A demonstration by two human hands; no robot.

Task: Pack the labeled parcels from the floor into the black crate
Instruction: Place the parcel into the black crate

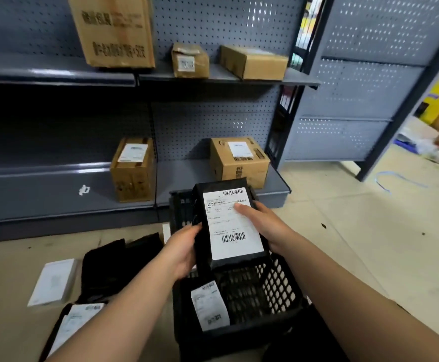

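Two hands hold one black parcel [229, 223] above the black crate [281, 280], frame centre. Left hand [184, 249] at the parcel's 9 o'clock, fingers curled round its edge. Right hand [262, 220] at 3 o'clock, thumb pressed flat on the white label; other fingers behind the parcel, spread can't be told. Second labeled parcel [209, 305] leans inside the crate, 6 o'clock of the held one. Floor at the crate's 9 o'clock: black bags [103, 267], white packet [54, 282], floor parcel [77, 322], probably label-up. Cardboard boxes [239, 160] on grey shelving [56, 178], 12 o'clock.
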